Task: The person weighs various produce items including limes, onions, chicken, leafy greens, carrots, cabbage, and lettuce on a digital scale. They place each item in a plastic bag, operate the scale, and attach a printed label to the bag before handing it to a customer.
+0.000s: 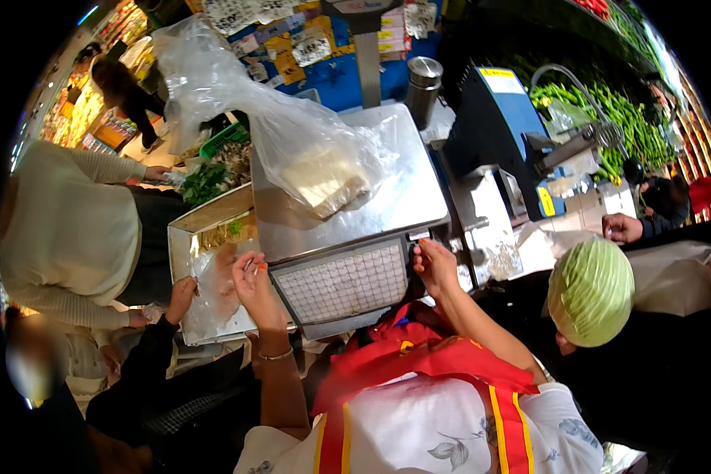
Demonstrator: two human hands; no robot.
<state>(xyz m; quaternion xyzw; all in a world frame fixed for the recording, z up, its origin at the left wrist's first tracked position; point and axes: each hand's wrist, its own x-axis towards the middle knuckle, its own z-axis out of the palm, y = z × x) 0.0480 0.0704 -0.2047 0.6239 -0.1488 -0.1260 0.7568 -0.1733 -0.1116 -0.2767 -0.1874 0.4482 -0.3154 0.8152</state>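
A clear plastic bag with a pale block inside (326, 178) lies on the steel plate of a weighing scale (415, 207); the bag's loose end stretches to the upper left. My left hand (253, 284) is raised left of the scale's keypad (346, 281), palm up with fingers curled; whether something thin is between them I cannot tell. At the keypad's upper right corner is my right hand (434, 265), its fingers bent beside the scale's edge. What its fingertips touch is unclear.
Left stands a tray (210, 216) with plastic film; another person's hand (182, 296) is at it. A steel flask (423, 83) and a blue machine (503, 130) stand beyond. At right, someone holds a cabbage (592, 290). Green peppers (622, 118) fill a display.
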